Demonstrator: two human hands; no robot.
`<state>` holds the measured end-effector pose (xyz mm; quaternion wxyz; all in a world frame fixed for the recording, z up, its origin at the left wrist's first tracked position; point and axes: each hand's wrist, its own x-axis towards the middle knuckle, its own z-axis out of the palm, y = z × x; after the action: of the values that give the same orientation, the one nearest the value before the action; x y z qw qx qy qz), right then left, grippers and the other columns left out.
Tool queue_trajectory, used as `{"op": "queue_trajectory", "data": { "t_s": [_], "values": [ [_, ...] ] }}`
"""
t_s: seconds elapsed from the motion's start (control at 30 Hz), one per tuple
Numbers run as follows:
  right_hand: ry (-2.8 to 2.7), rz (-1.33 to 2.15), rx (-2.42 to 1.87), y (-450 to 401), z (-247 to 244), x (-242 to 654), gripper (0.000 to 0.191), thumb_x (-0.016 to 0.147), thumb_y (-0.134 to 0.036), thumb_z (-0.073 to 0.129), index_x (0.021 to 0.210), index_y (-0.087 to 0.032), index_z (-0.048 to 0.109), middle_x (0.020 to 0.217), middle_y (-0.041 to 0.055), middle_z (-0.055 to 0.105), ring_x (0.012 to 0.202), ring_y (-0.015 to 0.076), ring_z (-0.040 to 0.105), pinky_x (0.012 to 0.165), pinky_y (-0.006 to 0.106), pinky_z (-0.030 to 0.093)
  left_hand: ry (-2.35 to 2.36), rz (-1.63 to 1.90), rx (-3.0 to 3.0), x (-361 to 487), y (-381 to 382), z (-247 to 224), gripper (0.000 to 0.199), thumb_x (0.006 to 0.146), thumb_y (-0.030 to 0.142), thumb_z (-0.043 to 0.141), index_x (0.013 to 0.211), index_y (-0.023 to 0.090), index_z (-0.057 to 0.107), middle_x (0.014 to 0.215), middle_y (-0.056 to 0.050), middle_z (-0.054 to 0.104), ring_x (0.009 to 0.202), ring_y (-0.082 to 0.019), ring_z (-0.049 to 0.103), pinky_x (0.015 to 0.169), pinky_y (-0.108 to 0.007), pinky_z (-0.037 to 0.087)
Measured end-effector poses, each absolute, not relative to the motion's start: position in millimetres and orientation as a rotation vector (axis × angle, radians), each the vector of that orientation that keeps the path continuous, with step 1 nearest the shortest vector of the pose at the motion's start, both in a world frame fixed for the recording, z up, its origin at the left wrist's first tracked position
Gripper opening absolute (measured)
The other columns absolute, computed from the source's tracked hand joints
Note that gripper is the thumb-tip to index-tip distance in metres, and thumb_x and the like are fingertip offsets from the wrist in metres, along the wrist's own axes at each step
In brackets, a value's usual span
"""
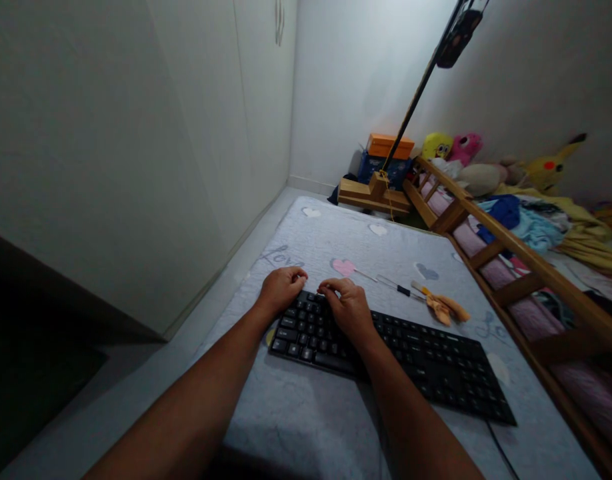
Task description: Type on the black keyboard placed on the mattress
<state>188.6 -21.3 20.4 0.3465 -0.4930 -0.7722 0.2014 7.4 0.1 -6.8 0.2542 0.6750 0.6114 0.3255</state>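
Observation:
A black keyboard [436, 360] lies slantwise on a table with a pale, heart-patterned cover [296, 407]. At the keyboard's upper left corner is my left hand [282, 290], its fingers curled together; whatever they may hold is hidden. My right hand [347, 303] reaches over the keyboard's upper left part, fingers bent and thumb and fingertips close together near the back edge. Anything between them is too small to make out. Beyond the keyboard lie a thin tool with a black grip [404, 291], a brush with a yellow part [422, 288] and an orange-tan cloth [445, 309].
A tall pale cabinet [201, 133] stands on the left. Along the right runs a wooden bed rail [526, 250], with clothes and plush toys behind it. At the back are a pole on a wooden base [373, 192] and an orange box [389, 145]. A cable [501, 450] leaves the keyboard.

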Motion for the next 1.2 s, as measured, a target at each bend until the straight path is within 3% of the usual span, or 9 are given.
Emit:
{"op": "queue_trajectory", "data": {
  "t_s": [0.83, 1.0, 1.2],
  "values": [
    [-2.013, 0.505, -1.277, -20, 21, 192, 0.017, 0.086, -0.015, 0.061, 0.085, -0.023, 0.075, 0.083, 0.0032, 0.075, 0.083, 0.0205, 0.066, 0.079, 0.031, 0.047, 1.675, 0.881, 1.815, 8, -1, -6, 0.025, 0.081, 0.031, 0.052, 0.086, 0.019, 0.073, 0.068, -0.002, 0.068, 0.065, -0.017, 0.059, 0.059, -0.025, 0.039],
    [-2.005, 0.512, -1.251, -20, 19, 191, 0.018, 0.087, -0.015, 0.06, 0.084, -0.024, 0.075, 0.085, 0.003, 0.075, 0.084, 0.0207, 0.066, 0.081, 0.031, 0.048, 1.586, 0.926, 1.791, 5, 1, -7, 0.033, 0.085, 0.038, 0.047, 0.084, 0.017, 0.072, 0.073, -0.002, 0.069, 0.071, -0.017, 0.061, 0.066, -0.026, 0.042],
    [-2.013, 0.532, -1.241, -20, 17, 187, 0.018, 0.087, -0.016, 0.061, 0.085, -0.026, 0.076, 0.086, 0.0023, 0.075, 0.085, 0.02, 0.066, 0.082, 0.031, 0.048, 1.515, 0.953, 1.682, 2, 2, -8, 0.037, 0.086, 0.04, 0.043, 0.084, 0.017, 0.071, 0.066, -0.001, 0.066, 0.065, -0.017, 0.06, 0.062, -0.026, 0.042]
  ]
}}
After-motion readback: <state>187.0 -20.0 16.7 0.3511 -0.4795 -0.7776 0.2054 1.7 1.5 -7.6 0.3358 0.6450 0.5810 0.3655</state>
